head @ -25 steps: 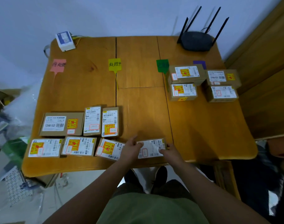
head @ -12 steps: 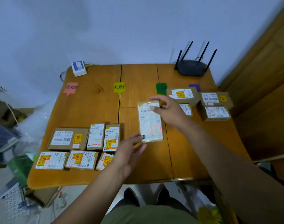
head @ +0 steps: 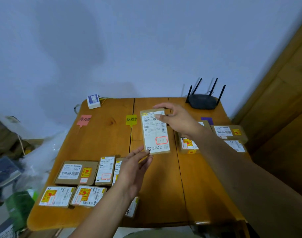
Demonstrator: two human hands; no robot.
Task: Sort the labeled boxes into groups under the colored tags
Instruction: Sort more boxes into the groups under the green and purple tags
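Note:
My right hand (head: 177, 120) grips the far end of a flat cardboard box (head: 155, 133) with a white label and a red stamp, held above the table's middle. My left hand (head: 134, 167) has straight fingers, and its fingertips touch the box's near left corner. A pink tag (head: 84, 119), a yellow tag (head: 131, 119) and a purple tag (head: 207, 120) lie along the far part of the wooden table (head: 164, 186); the green tag is hidden behind the held box. Several labeled boxes (head: 76, 172) lie at the near left. Other boxes (head: 230, 133) sit at the right under the purple tag.
A black router (head: 202, 102) with antennas stands at the far right of the table. A small white device (head: 93, 101) sits at the far left edge. Plastic bags and clutter (head: 14, 169) lie on the floor to the left. A wooden door (head: 284, 100) is on the right.
The box was picked up from the near table edge and carried farther away and up by my right hand. My left hand followed it with its fingers at the box's near corner.

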